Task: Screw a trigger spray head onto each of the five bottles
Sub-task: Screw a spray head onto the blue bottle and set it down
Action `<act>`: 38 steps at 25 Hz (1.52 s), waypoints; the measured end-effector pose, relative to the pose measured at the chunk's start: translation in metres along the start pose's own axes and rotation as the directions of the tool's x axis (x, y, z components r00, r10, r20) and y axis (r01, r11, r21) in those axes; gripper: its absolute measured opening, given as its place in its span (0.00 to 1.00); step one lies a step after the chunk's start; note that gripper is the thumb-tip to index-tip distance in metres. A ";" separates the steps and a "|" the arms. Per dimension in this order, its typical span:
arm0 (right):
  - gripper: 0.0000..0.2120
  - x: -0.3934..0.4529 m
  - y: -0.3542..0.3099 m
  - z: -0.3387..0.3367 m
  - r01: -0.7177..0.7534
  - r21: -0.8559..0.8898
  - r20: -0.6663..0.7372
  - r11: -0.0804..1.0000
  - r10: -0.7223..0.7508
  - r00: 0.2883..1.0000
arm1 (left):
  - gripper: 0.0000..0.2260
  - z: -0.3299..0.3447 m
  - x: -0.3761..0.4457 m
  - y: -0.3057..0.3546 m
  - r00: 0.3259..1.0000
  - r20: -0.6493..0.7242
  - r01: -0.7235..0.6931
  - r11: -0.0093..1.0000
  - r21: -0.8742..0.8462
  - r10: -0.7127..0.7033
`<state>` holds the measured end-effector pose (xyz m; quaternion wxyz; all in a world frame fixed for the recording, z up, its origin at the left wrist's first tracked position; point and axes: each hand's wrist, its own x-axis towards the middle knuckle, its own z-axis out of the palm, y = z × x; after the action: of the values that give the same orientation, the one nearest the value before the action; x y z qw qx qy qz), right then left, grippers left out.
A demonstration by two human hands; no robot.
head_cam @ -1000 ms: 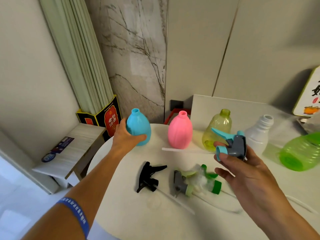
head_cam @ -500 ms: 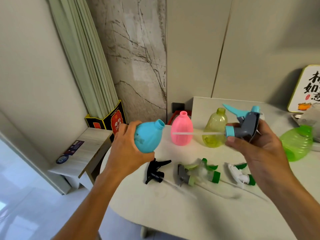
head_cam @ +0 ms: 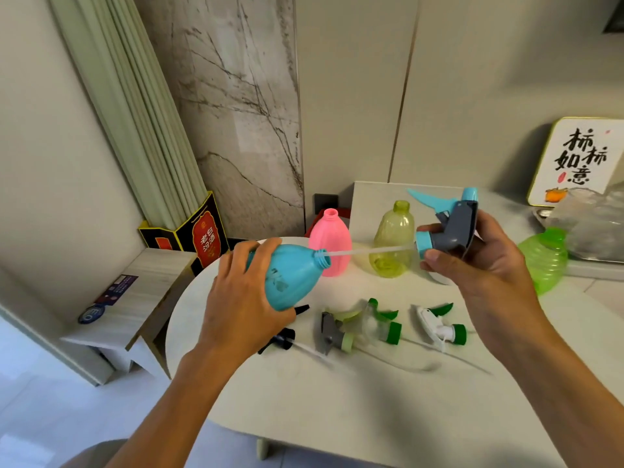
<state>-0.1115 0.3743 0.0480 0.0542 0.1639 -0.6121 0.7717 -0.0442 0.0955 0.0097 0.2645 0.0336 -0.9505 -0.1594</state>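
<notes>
Head view. Left hand [head_cam: 243, 298]: fingers wrapped round the blue bottle [head_cam: 290, 278], held tilted above the table [head_cam: 337, 393], neck pointing right. Right hand [head_cam: 483, 258]: fingers gripping the grey-and-blue spray head [head_cam: 452, 224]; its dip tube [head_cam: 368, 250] tip sits at the bottle's mouth (collar well apart from the neck). On the table: pink bottle [head_cam: 329, 244], yellow bottle [head_cam: 393, 246], green bottle [head_cam: 543, 261], and three loose spray heads: black [head_cam: 280, 339], grey-green [head_cam: 337, 332], white-green [head_cam: 439, 327].

The opaque blue plastic bottle [head_cam: 290, 278] looks smooth and matt; the yellow-green see-through plastic bottle [head_cam: 393, 246] shines; the pale round bench [head_cam: 337, 393] is smooth, faintly veined.
</notes>
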 end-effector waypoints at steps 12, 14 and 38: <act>0.27 0.012 0.007 -0.022 -0.024 -0.054 -0.070 0.998 0.020 0.997 | 0.43 0.006 0.006 0.014 1.000 -0.014 -0.009 0.997 -0.075 0.008; 0.28 0.007 0.013 -0.012 -0.030 -0.056 -0.024 0.998 0.028 0.999 | 0.44 0.007 0.006 0.016 0.999 -0.005 -0.039 0.996 -0.086 0.038; 0.40 -0.016 0.024 0.028 -0.031 -0.268 0.147 0.963 0.073 0.986 | 0.42 0.012 -0.009 0.039 0.982 0.114 -0.121 0.969 -0.214 0.148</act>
<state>-0.0980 0.3439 0.0263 0.0071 0.1987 -0.7163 0.6689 -0.0422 0.1373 0.0081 0.2148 -0.0690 -0.9441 -0.2404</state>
